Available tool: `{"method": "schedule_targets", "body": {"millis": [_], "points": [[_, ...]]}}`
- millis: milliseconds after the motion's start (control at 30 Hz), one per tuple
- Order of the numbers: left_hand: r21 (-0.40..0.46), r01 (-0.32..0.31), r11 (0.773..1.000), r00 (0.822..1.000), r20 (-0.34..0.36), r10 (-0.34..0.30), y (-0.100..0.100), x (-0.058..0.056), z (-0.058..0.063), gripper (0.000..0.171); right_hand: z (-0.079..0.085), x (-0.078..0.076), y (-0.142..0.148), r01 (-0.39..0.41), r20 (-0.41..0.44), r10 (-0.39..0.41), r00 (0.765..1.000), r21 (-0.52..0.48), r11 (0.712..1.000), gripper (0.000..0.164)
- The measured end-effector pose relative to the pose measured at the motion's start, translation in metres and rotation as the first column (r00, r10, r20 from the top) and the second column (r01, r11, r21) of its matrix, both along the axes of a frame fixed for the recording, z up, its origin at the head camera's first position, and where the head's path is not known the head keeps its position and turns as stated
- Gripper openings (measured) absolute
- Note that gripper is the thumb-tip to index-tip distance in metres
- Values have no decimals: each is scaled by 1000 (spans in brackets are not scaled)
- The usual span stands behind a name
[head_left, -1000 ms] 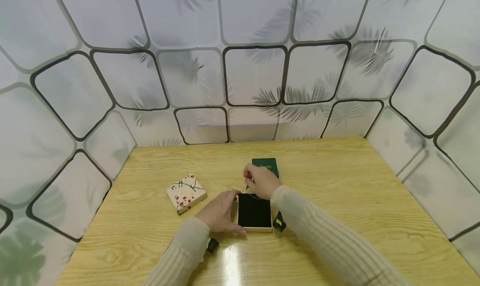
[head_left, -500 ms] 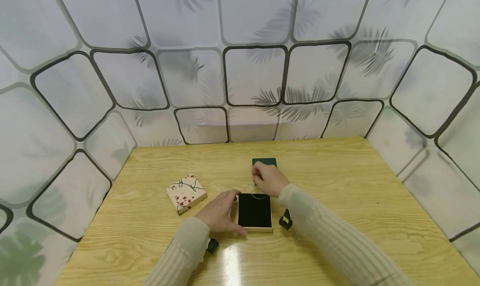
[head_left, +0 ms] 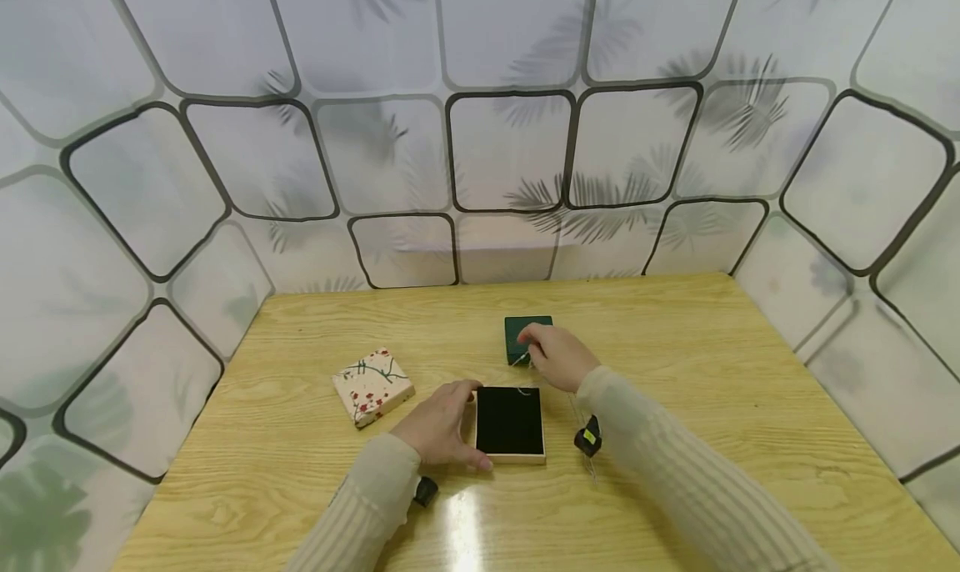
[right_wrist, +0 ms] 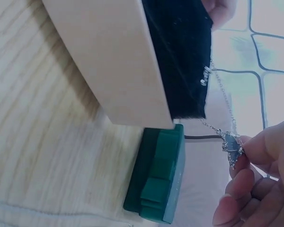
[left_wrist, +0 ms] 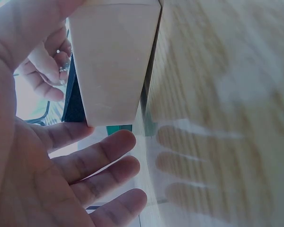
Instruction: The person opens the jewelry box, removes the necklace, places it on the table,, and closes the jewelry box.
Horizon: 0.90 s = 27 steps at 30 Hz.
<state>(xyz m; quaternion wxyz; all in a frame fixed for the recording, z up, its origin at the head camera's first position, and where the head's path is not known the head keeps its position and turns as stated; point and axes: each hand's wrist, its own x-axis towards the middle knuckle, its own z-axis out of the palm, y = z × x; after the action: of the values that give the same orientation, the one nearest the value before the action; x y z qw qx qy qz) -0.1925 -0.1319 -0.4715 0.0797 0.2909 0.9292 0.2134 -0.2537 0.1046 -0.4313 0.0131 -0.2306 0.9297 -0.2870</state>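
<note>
A shallow box [head_left: 510, 459] with pale sides and a black padded inside sits on the table. My left hand [head_left: 442, 426] holds its left side, the thumb at the near corner and the index finger at the far corner. Its other fingers are spread beside the box in the left wrist view. Between thumb and finger, my right hand [right_wrist: 262, 175] pinches a silver necklace [right_wrist: 232, 147] by its pendant, past the box's far right corner. The chain runs from there back to the black padding, where a small coil lies. In the head view the right hand is over the green box [head_left: 517, 328].
A floral patterned lid or box [head_left: 372, 386] lies to the left on the wooden table [head_left: 675, 347]. Another thin chain [right_wrist: 61, 213] lies on the table near the right wrist. A patterned curtain [head_left: 510, 155] stands behind and at both sides.
My right hand has moved to the right and slightly away from the box, drawing the necklace along the black padding towards its far right corner. The left hand has stayed on the box.
</note>
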Motion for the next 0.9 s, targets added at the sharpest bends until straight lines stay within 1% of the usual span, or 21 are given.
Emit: {"method": "schedule_targets", "body": {"millis": [67,300,467,533,700,900], "points": [[-3,-3,1000,1000,4,3,0,0,1,116,2,0,3,9,6,-9,1000,-19,1000,25],[-12,-11,1000,1000,11,11,1,0,1,116,9,-2,12,20,-34,-22,999,-66,998,23],[-10,-9,1000,1000,10,9,1,0,1,116,14,-3,19,48,-18,-50,999,-115,992,21],[-9,-10,1000,1000,12,10,0,0,1,116,16,-4,21,59,-24,-63,998,-128,990,20],[-6,-14,1000,1000,19,14,0,1,1,117,19,-5,28,83,-48,-90,995,-140,987,18],[-10,-13,1000,1000,22,13,0,0,0,117,24,-5,34,92,-51,-101,994,-155,984,19]]}}
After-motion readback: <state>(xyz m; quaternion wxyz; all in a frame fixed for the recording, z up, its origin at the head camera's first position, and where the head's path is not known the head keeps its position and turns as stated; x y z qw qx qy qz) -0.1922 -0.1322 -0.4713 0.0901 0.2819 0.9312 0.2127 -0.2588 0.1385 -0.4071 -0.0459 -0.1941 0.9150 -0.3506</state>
